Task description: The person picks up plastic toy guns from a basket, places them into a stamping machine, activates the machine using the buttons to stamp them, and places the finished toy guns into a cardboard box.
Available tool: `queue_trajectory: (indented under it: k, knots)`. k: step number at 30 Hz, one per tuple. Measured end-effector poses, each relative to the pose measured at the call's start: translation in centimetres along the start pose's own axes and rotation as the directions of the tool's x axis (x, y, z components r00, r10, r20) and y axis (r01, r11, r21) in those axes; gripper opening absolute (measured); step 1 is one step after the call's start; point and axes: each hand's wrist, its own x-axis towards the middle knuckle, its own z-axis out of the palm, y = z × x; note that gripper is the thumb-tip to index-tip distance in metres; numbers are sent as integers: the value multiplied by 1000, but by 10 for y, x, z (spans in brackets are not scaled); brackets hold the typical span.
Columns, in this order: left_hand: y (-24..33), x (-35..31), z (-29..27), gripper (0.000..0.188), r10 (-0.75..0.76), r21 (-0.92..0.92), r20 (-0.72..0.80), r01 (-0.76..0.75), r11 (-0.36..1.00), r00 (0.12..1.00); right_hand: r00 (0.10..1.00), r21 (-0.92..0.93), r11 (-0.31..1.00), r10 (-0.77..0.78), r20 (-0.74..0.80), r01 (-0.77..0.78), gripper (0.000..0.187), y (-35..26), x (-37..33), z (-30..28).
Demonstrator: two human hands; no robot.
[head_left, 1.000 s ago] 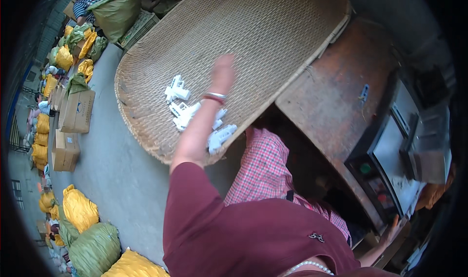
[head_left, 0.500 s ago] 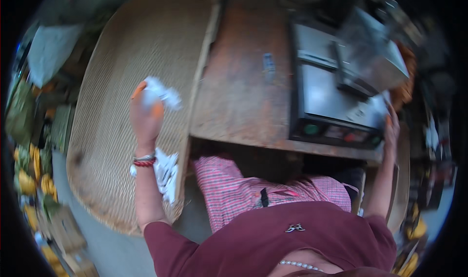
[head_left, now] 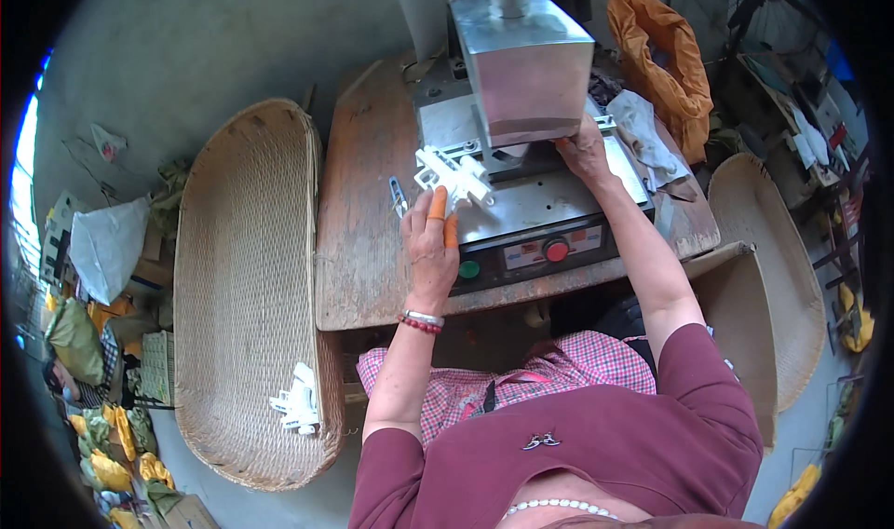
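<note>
My left hand (head_left: 431, 259), with orange covers on some fingers, holds a branching white plastic part (head_left: 453, 175) at the left front of a bench press. My right hand (head_left: 587, 154) reaches in beside the press's boxy metal head (head_left: 528, 87). Its fingertips are partly hidden there, so whether they grip anything does not show. Beneath the head lies the press's flat metal bed (head_left: 549, 198), with a green button (head_left: 468, 269) and a red button (head_left: 556, 250) on its front. A small blue-handled tool (head_left: 399, 196) rests on the wood just left of my left fingers.
A long woven basket (head_left: 242, 250) stands left of the wooden table (head_left: 358, 240), with several white plastic parts (head_left: 298, 400) at its near end. Behind the press on the right are an orange sack (head_left: 694, 82) and a pale cloth (head_left: 643, 138). A cardboard box (head_left: 745, 315) stands at the right.
My left hand has come from over the basket rightward to the press, carrying the white part. My right hand has moved from the press's right side to beside its head. The view has turned too.
</note>
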Motion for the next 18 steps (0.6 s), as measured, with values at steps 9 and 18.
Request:
queue_trajectory:
  k: [9, 18]
  knots:
    - [36, 88, 93, 18, 14, 195, 137, -41, 980, 990, 944, -364, 876, 253, -212, -316, 31, -78, -81, -243]
    - [-3, -16, -28, 79, -2, 71, 511, -40, 997, 860, 712, -149, 823, 553, 432, -548, 83, 18, -153, -127]
